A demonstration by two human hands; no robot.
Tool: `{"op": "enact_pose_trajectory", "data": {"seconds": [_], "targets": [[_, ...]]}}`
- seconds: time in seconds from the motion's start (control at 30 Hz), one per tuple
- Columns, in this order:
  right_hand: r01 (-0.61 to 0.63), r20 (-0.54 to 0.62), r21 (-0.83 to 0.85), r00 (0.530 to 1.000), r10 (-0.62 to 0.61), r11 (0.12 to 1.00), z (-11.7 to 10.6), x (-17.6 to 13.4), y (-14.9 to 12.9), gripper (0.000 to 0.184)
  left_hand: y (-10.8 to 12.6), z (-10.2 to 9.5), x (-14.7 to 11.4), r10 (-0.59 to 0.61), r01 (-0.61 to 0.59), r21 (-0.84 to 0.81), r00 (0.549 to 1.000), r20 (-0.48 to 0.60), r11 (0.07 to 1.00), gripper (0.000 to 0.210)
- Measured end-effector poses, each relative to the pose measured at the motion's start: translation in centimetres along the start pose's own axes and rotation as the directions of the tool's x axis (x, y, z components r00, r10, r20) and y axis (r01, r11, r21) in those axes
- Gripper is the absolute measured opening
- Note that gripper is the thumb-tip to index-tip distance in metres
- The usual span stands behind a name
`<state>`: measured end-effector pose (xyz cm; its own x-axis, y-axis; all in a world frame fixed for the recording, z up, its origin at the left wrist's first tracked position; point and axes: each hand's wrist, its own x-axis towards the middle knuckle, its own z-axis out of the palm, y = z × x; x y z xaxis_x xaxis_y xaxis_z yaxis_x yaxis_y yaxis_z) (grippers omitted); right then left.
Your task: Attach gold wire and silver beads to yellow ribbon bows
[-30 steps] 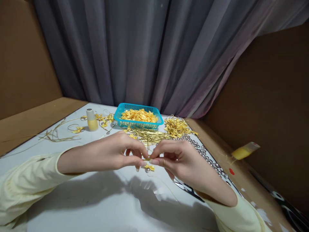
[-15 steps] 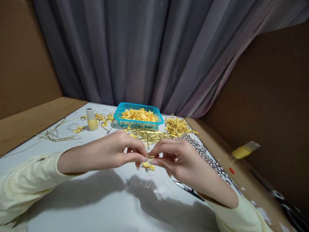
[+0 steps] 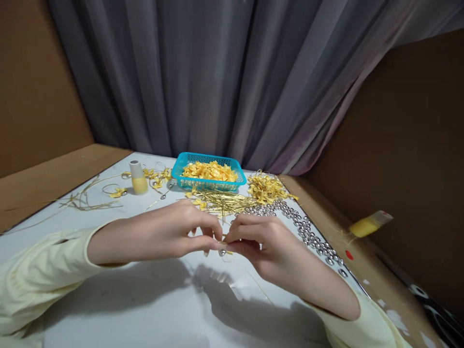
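My left hand (image 3: 192,231) and my right hand (image 3: 255,237) meet over the middle of the white tabletop, fingertips almost touching. Both are closed in a pinch on a thin gold wire tie (image 3: 224,242), mostly hidden by the fingers. Just below the fingertips shows a silver bead (image 3: 222,252) with a bit of yellow ribbon beside it; whether it is held or lies on the table I cannot tell. Behind my hands lies a pile of gold wire ties (image 3: 226,203).
A blue basket (image 3: 208,185) holds yellow ribbon bows. To its right are a heap of yellow bows with ties (image 3: 266,187) and many silver beads (image 3: 311,237). A bottle with yellow contents (image 3: 139,184) stands left, near loose gold strands (image 3: 87,203). Cardboard walls flank the table.
My fingertips have come closer together and slightly lower, so less of the gold tie shows between them. My right hand now covers the scissors seen beneath it before.
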<state>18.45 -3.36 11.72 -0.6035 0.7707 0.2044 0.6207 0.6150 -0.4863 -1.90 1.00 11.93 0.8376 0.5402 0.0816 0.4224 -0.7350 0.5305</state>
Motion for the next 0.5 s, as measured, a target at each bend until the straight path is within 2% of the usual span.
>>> {"op": "enact_pose_trajectory", "data": {"seconds": [0.17, 0.33, 0.5], "targets": [[-0.003, 0.04, 0.0, 0.999, 0.003, 1.0, 0.16, 0.07, 0.06, 0.024, -0.11, 0.21, -0.17, 0.055, -0.055, 0.009, 0.998, 0.015, 0.998, 0.015], [-0.025, 0.033, 0.021, 0.999, 0.024, 0.999, 0.13, 0.36, -0.08, 0.025, -0.11, 0.51, -0.21, 0.101, -0.101, 0.016, 0.994, -0.046, 0.995, 0.018], [-0.025, 0.03, 0.026, 0.999, 0.025, 0.999, 0.09, 0.4, -0.19, 0.023, -0.16, 0.59, -0.11, 0.115, -0.114, 0.019, 0.992, -0.05, 0.993, 0.02]]}}
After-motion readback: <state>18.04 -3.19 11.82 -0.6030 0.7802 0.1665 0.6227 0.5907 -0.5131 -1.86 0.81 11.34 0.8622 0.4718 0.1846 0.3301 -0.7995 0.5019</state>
